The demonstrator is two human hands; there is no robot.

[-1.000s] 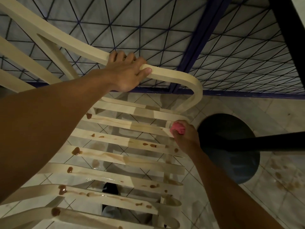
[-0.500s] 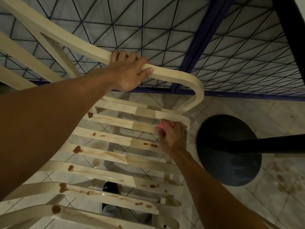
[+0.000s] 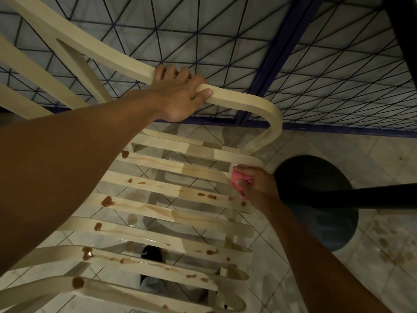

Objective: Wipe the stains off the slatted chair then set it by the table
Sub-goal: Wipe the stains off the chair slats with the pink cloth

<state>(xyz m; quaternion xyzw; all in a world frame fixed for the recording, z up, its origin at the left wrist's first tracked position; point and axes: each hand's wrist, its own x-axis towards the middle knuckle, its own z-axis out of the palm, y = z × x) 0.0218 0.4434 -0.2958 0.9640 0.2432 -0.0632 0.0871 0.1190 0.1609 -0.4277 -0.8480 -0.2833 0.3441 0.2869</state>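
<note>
Here the slatted chair (image 3: 158,208) fills the left and middle of the view, its pale slats running from near left to far right. Brown stains (image 3: 107,201) dot the left ends of the slats, with smaller spots towards their right ends and faint brown streaks between.

The left hand (image 3: 178,96) grips the chair's curved arm (image 3: 248,98) from above, fingers wrapped over the far edge and thumb along the near edge. Past the hand, the arm bends down at the far right corner to meet the seat. The right hand (image 3: 255,186) holds a bunched pink cloth (image 3: 240,177), pressed against the right ends of the far slats.

Just beyond the chair, a blue-framed wire grille (image 3: 266,64) closes off the whole far side, its bottom rail meeting the tiled floor (image 3: 383,154). The bend of the chair's arm lies near that rail.

To the right, a dark round base (image 3: 327,231) sits on the floor just beside the right hand. A black pole (image 3: 361,197) runs from it to the right edge of the view. Bare tile, blotched brown, shows to the right of the base and near it. Through the slat gaps, tiles and a dark shoe (image 3: 151,254) show below the seat.
</note>
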